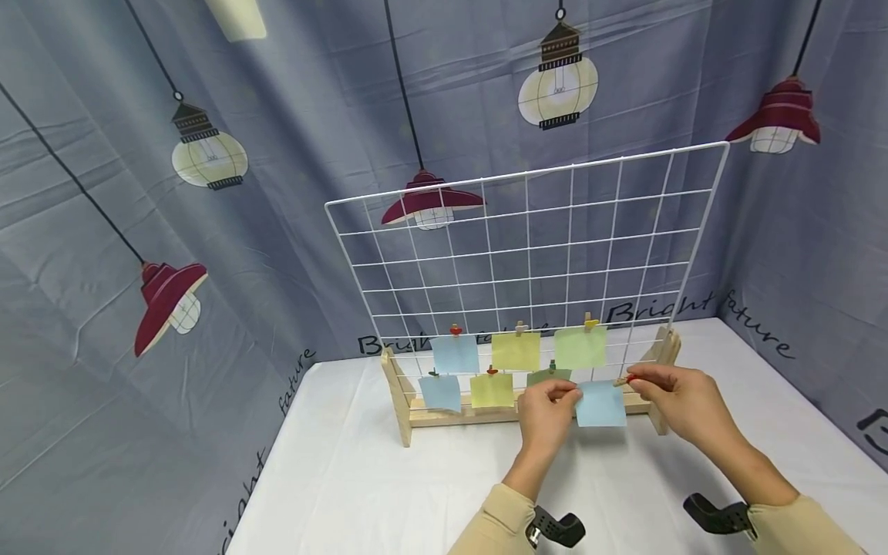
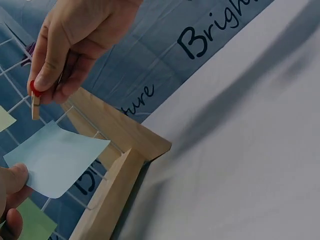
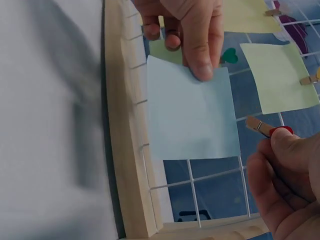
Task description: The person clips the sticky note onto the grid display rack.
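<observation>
My left hand (image 1: 544,416) pinches a light blue paper note (image 1: 601,405) by its edge, in front of the lower right part of a white wire grid (image 1: 548,249). My right hand (image 1: 683,401) holds a small wooden clothespin (image 3: 256,125) with a red decoration between thumb and fingers. In both wrist views the clothespin's tip points toward the note (image 2: 57,159) with a small gap between them. A green note (image 1: 548,376) with a green heart clip (image 3: 230,55) hangs just behind my left hand, partly hidden by it.
Clipped to the grid's lower part are several notes, among them a blue one (image 1: 455,354), a yellow one (image 1: 516,352) and a light green one (image 1: 580,348). A wooden stand (image 1: 461,417) holds the grid on a white-covered table (image 1: 333,470). Behind hangs a lamp-printed curtain (image 1: 298,154).
</observation>
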Demonstrator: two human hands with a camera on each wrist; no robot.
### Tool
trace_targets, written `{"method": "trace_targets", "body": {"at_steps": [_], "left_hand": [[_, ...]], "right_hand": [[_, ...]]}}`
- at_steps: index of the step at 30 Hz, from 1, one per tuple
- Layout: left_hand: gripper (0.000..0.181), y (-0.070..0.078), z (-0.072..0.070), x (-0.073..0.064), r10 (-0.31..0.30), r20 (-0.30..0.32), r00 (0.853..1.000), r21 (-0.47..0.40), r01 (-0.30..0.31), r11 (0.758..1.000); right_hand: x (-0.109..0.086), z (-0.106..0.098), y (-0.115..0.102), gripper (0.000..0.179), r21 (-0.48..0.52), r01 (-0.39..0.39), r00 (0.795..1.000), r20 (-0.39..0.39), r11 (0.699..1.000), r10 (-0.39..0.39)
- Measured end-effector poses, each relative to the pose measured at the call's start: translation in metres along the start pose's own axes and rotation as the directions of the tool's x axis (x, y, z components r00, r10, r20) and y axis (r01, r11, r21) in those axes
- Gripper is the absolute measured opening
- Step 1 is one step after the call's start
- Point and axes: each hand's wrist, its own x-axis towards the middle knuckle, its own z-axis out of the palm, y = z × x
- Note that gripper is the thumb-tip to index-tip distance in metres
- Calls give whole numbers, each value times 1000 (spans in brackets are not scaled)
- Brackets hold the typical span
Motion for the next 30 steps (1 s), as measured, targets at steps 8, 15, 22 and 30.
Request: {"method": "trace_targets", "body": {"at_steps": [8, 15, 22, 30], "left_hand": [[4, 4, 19, 3, 41, -44, 998, 6, -41, 999], [1, 4, 28, 5, 49, -71, 996, 39, -46, 998], [4, 8, 34, 4, 41, -121, 992, 69, -33, 997], [4, 10, 38, 4, 39, -166, 985, 107, -21, 994]], "right_hand": [[11, 2, 3, 24, -31, 28, 999, -42, 999, -30], [20, 3, 3, 21, -28, 30, 997, -71, 999, -32], [28, 8, 3, 17, -37, 107, 983, -146, 994, -111], [34, 16, 3, 16, -112, 184, 962, -184, 976, -202]]}}
